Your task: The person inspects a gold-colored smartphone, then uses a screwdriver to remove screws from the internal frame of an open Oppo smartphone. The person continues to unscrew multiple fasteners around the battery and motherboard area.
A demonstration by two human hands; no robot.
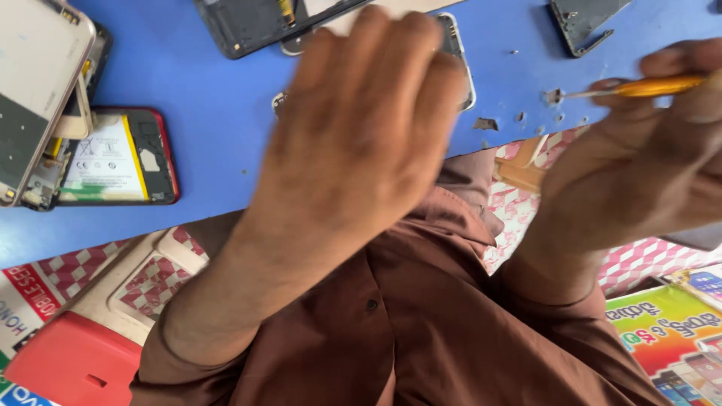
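I see the blue counter strewn with opened phones, laid flat with their insides up. My left hand hangs blurred over a silver phone frame, covering most of it; grip I cannot tell. An open red phone, battery showing, lies well left of that frame. Right of the frame, my right hand pinches a yellow screwdriver, tip at scattered small bits on the counter.

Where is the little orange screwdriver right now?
The orange screwdriver is at the upper right of the head view, pinched in the right hand, its tip over the blue table near some loose bits.
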